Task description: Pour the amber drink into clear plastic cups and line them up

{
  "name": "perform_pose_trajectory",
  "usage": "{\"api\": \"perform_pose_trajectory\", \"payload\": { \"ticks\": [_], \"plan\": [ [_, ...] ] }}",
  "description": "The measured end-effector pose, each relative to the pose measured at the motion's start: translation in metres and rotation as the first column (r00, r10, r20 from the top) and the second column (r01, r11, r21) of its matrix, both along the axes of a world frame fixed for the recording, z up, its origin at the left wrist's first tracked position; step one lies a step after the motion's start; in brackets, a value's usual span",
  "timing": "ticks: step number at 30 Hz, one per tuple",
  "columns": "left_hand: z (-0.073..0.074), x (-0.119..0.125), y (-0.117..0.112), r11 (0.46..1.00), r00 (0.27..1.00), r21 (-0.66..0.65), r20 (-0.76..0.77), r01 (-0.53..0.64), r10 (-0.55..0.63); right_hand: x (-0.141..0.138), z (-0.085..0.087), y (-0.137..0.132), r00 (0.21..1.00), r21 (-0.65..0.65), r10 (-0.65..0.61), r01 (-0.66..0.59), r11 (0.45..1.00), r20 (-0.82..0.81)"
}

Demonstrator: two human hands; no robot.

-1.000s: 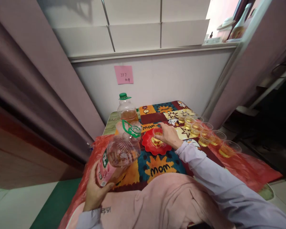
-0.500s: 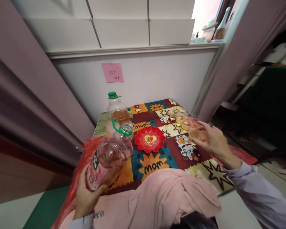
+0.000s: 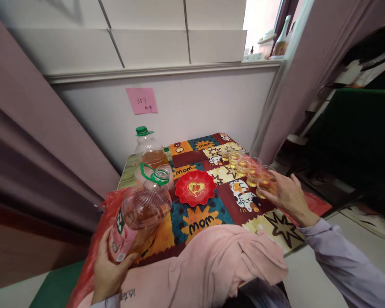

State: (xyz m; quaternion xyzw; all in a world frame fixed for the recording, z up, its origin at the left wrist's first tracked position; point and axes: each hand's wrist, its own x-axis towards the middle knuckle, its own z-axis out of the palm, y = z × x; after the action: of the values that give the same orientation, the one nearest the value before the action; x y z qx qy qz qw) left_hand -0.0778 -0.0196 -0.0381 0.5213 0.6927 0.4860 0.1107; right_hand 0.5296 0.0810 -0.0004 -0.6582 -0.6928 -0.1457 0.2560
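My left hand grips the base of a large clear bottle with a pink label and a green handle ring, tilted over the table's left side and holding amber liquid. My right hand is wrapped round a small clear cup of amber liquid at the table's right edge, at the near end of a row of several filled cups. A red scalloped plate sits bare in the middle of the patchwork cloth.
A second bottle with a green cap stands at the back left. A pink sticky note hangs on the wall. A pink garment covers my lap. Curtains flank both sides; a green chair stands right.
My right hand lifted a cup from the red plate and carried it right to the end of the cup row. The left hand kept the bottle tilted. The view swung right.
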Motion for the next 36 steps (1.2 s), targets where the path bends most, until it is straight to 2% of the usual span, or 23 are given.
{"api": "perform_pose_trajectory", "payload": {
  "ticks": [9,14,17,20,24,27,29,32,36],
  "plan": [
    [0.000,0.001,0.001,1.000,1.000,0.016,-0.003,0.000,0.000,0.007,-0.012,0.002,0.996,-0.046,-0.009,0.013,0.999,0.089],
    [-0.007,-0.007,0.000,1.000,1.000,0.005,0.022,0.019,-0.019,0.007,-0.016,0.000,0.997,-0.062,-0.031,0.035,0.997,0.071],
    [-0.012,-0.012,-0.001,0.999,0.999,-0.016,0.031,0.043,-0.042,0.005,-0.010,-0.003,0.996,-0.038,-0.045,0.048,0.998,0.073],
    [-0.012,-0.010,-0.002,0.999,0.998,0.005,0.040,0.048,-0.048,-0.011,0.010,-0.004,1.000,0.029,-0.009,0.008,1.000,0.025],
    [-0.008,-0.004,-0.004,0.999,0.999,0.028,0.027,0.043,-0.043,-0.065,0.051,0.002,0.971,0.115,0.195,-0.179,0.977,-0.141],
    [-0.006,-0.001,-0.005,0.998,0.998,0.029,0.030,0.048,-0.049,-0.124,0.077,0.018,0.880,0.101,0.417,-0.404,0.909,-0.229],
    [-0.005,0.000,-0.006,0.998,0.997,0.027,0.042,0.056,-0.057,-0.164,0.088,0.035,0.817,0.078,0.507,-0.506,0.859,-0.276],
    [-0.003,0.002,-0.007,0.998,0.998,0.047,0.044,0.049,-0.051,-0.218,0.096,0.068,0.764,-0.030,0.590,-0.617,0.786,-0.263],
    [-0.001,0.004,-0.008,0.997,0.997,0.053,0.037,0.058,-0.061,-0.274,0.102,0.101,0.790,-0.255,0.590,-0.612,0.749,-0.163]
  ]
}}
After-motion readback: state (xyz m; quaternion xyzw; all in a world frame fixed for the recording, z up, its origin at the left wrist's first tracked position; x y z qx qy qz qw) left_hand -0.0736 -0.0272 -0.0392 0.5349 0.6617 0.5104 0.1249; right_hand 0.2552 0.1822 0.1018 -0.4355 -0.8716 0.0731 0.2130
